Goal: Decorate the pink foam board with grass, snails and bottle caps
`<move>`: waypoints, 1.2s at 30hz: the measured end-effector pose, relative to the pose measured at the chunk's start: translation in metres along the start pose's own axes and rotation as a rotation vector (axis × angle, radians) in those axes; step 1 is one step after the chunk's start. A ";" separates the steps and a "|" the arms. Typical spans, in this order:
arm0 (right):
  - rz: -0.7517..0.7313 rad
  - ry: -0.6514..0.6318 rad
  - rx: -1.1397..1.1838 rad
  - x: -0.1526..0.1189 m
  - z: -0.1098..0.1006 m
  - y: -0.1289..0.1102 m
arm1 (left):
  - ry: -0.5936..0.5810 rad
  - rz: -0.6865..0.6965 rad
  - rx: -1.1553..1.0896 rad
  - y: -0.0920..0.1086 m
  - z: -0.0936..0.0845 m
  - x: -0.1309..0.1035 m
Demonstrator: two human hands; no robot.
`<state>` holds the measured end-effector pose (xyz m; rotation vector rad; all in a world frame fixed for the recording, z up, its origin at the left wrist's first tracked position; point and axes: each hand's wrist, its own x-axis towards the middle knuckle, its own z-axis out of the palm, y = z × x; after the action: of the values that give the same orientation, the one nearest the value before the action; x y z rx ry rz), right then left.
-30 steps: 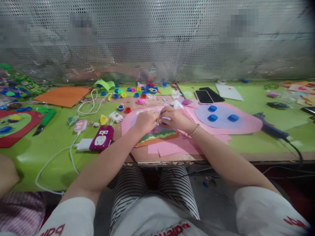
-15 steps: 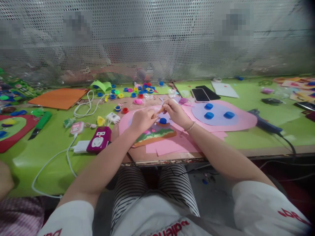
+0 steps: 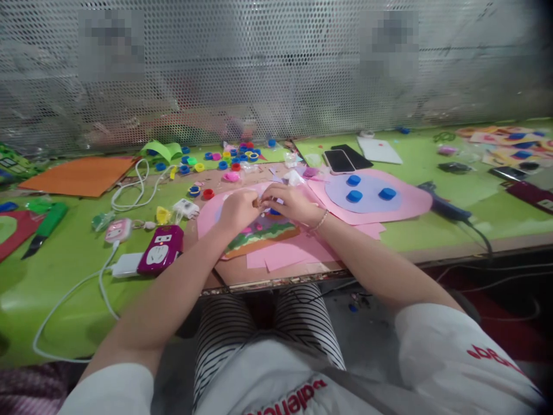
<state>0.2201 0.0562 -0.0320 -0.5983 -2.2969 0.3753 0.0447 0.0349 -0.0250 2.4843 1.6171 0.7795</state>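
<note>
Over a decorated pink paper shape, my left hand (image 3: pixel 239 212) and my right hand (image 3: pixel 290 204) meet with fingertips pinched together. A small brown piece (image 3: pixel 258 203), perhaps soft clay, shows between them; most of it is hidden by the fingers. Below the hands, the paper carries a wavy green band (image 3: pixel 264 235) above an orange band (image 3: pixel 248 248), with small pink bits. Partly under my right hand sits a blue cap (image 3: pixel 275 211). Pink paper pieces (image 3: pixel 294 253) lie under the front of the decorated shape.
To the right lies a pink and lilac paper shape (image 3: pixel 417 203) with three blue caps, beside a dark glue gun (image 3: pixel 447 206). Behind are a phone (image 3: pixel 339 161) and scattered bottle caps (image 3: pixel 222 165). Leftward are a purple device (image 3: pixel 161 251), white cables and a green-handled knife (image 3: pixel 50 222).
My hands have drawn closer together, and my right hand now covers more of the brown piece and the blue cap. The whole view has shifted slightly.
</note>
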 end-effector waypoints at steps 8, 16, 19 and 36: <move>0.365 0.390 0.260 0.005 -0.009 0.010 | 0.052 0.004 -0.051 0.000 -0.001 0.000; 0.544 0.727 0.537 0.007 -0.029 0.039 | 0.074 -0.051 -0.096 -0.005 0.001 0.001; 0.512 0.497 0.437 0.004 -0.018 0.029 | 0.089 -0.036 -0.121 -0.005 0.000 0.001; 0.376 0.266 0.327 0.002 -0.014 0.021 | 0.067 -0.177 -0.753 -0.001 -0.004 0.008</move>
<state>0.2348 0.0763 -0.0300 -0.8546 -1.8156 0.7828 0.0451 0.0414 -0.0190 1.7766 1.2146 1.1779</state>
